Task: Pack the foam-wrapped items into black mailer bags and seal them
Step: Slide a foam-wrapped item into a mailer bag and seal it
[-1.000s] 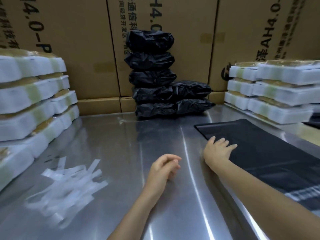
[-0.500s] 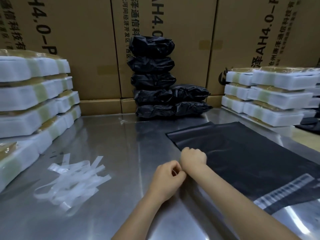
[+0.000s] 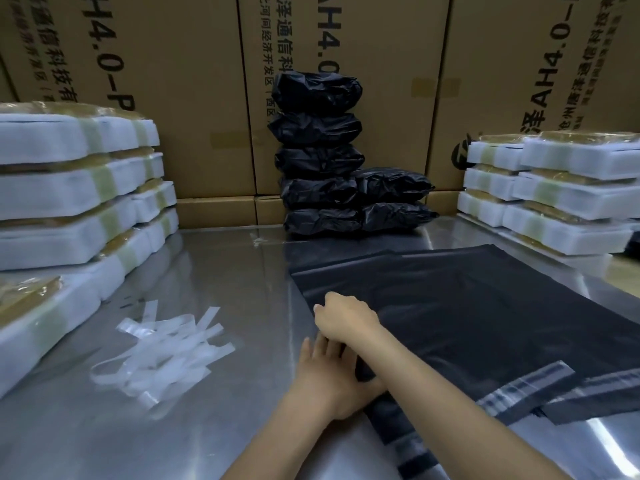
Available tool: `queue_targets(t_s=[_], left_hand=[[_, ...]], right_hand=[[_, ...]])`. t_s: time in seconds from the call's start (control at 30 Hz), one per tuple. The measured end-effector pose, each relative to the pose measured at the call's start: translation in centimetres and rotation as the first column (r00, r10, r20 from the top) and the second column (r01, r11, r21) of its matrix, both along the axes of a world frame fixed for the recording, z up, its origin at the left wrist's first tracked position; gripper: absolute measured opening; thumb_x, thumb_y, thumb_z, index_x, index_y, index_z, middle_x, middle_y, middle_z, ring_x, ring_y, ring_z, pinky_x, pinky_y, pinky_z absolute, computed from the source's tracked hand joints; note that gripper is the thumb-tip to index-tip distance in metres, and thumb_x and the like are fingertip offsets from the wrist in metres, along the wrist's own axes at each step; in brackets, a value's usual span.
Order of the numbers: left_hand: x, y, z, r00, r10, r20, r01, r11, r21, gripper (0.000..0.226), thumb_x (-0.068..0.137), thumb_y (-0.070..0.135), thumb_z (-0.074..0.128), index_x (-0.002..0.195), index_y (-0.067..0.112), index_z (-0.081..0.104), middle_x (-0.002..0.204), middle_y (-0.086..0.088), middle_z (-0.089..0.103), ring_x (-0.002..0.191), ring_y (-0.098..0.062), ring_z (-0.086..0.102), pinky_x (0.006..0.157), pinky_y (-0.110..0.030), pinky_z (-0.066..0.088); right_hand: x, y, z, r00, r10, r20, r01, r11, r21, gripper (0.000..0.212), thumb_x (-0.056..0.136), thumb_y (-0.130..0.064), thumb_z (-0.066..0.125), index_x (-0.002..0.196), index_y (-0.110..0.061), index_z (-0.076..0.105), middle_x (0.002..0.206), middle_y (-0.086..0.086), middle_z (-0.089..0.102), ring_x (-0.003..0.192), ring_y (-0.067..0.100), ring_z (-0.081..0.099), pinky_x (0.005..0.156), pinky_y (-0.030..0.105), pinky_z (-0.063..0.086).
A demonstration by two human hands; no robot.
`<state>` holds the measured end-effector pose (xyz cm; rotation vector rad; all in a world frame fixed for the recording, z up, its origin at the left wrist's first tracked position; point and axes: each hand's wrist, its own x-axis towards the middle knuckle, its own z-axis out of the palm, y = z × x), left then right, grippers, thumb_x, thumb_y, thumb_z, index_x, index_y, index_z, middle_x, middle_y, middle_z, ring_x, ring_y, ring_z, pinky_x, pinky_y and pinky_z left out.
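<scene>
A flat pile of black mailer bags (image 3: pixel 478 306) lies on the steel table (image 3: pixel 221 271), right of centre. My right hand (image 3: pixel 343 318) is over the pile's left edge, fingers curled and gripping the top bag there. My left hand (image 3: pixel 323 374) lies partly under my right forearm, fingers straight, touching the same edge nearer to me. Foam-wrapped items taped in yellowish bands stand in a left stack (image 3: pixel 72 188) and a right stack (image 3: pixel 561 192). Packed black bags (image 3: pixel 325 161) are piled at the back centre.
Peeled clear strips (image 3: pixel 162 348) lie loose on the table's left. Large printed cardboard boxes (image 3: pixel 173 81) form a wall behind everything. Grey adhesive flaps (image 3: pixel 526 386) of the mailer bags point toward the near right.
The pile of bags has slid left toward the table's centre. My right hand went from flat on it to gripping its left edge. My left hand opened and moved under my right forearm.
</scene>
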<state>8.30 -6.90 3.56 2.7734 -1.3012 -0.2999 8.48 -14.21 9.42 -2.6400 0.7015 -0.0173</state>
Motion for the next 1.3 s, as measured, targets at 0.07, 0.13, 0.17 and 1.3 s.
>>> queue_targets(t_s=[0.07, 0.13, 0.17, 1.3], left_hand=[[1.8, 1.3, 0.4, 0.993, 0.059, -0.103, -0.055, 0.997, 0.048, 0.099, 0.074, 0.083, 0.031, 0.149, 0.035, -0.010, 0.158, 0.002, -0.018, 0.144, -0.023, -0.022, 0.111, -0.049, -0.020], [4.3, 3.3, 1.1, 0.970, 0.119, -0.210, -0.108, 0.992, 0.063, 0.107, 0.065, 0.086, 0.043, 0.148, 0.041, -0.008, 0.157, 0.004, -0.022, 0.143, -0.023, -0.024, 0.107, -0.052, -0.023], [5.5, 4.4, 1.6, 0.959, 0.147, -0.241, -0.136, 0.989, 0.061, 0.107, 0.065, 0.082, 0.049, 0.148, 0.042, -0.004, 0.158, 0.003, -0.020, 0.143, -0.023, -0.022, 0.107, -0.053, -0.023], [12.3, 14.3, 3.8, 0.768, 0.488, 0.415, -0.239, 0.819, -0.522, 0.031, 0.089, 0.032, 0.054, 0.114, 0.016, 0.061, 0.119, -0.004, 0.058, 0.104, -0.025, 0.055, 0.093, -0.037, 0.038]], right_hand=[[-0.7, 0.0, -0.9, 0.993, -0.022, 0.117, 0.028, 0.998, -0.048, 0.037, 0.101, -0.036, 0.034, 0.124, -0.013, 0.051, 0.121, 0.010, 0.061, 0.109, 0.030, 0.056, 0.081, 0.037, 0.041], [-1.6, -0.5, -1.5, 0.971, -0.046, 0.235, 0.078, 0.989, -0.127, 0.034, 0.101, -0.036, 0.036, 0.122, -0.015, 0.053, 0.113, 0.007, 0.065, 0.104, 0.027, 0.059, 0.076, 0.035, 0.042], [-2.0, -1.0, -1.8, 0.956, -0.060, 0.288, 0.113, 0.979, -0.171, 0.033, 0.100, -0.034, 0.037, 0.119, -0.016, 0.056, 0.109, 0.006, 0.066, 0.101, 0.025, 0.060, 0.075, 0.034, 0.043], [-3.1, -4.1, -6.8, 0.981, 0.059, 0.186, -0.020, 0.979, -0.204, 0.053, 0.100, -0.051, 0.029, 0.147, -0.029, 0.033, 0.156, -0.007, 0.028, 0.144, 0.012, 0.023, 0.118, 0.038, 0.016]])
